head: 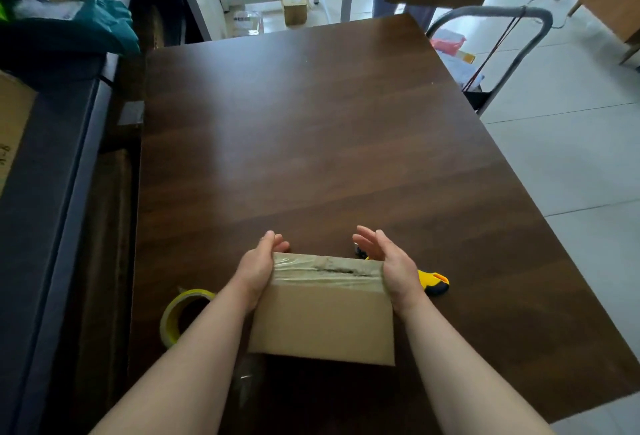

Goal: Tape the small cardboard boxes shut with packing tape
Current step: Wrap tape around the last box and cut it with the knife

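Left hand (258, 268) and right hand (393, 270) press flat against the box (322, 320) ends near the surface (311, 123) front edge, grips released; the right hand half-hides a yellow knife (434, 283).

dim foreground, daylight from the far floor (571, 164), soft glare on table (311, 143), bowed edges

Yellow-and-black box cutter (433, 283) is mostly hidden behind the right hand (396, 270) and the brown cardboard box (322, 323). The yellowish clear tape roll (175, 313) is half under the left forearm (197, 344), and the plain brown carton (12, 123) gets cropped at the left edge.
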`<act>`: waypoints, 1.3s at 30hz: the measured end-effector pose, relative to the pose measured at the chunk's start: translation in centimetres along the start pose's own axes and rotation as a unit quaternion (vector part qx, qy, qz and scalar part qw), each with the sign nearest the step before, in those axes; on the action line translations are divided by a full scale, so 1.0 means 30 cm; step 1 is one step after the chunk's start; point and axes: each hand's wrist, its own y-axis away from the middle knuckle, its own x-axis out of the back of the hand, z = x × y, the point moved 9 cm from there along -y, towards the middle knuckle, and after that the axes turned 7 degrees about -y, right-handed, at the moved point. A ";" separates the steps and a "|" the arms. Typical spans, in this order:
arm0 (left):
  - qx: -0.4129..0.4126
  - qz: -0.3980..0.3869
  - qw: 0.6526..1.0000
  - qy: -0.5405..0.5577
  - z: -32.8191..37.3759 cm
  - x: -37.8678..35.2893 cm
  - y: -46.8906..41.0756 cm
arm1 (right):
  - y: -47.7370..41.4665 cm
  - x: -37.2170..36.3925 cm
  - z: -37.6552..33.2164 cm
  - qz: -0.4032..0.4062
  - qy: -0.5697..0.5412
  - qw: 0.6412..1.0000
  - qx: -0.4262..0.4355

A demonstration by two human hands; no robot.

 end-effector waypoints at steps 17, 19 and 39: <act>-0.078 0.148 0.978 -0.125 0.231 0.187 0.289 | 0.254 -0.002 -0.322 0.165 0.285 0.938 0.107; -0.083 0.165 0.981 -0.052 0.213 0.209 0.328 | 0.278 -0.019 -0.319 0.167 0.287 0.938 0.105; -0.063 0.292 0.878 -0.373 -0.028 0.016 0.352 | 0.304 -0.240 -0.020 0.193 0.625 0.745 0.133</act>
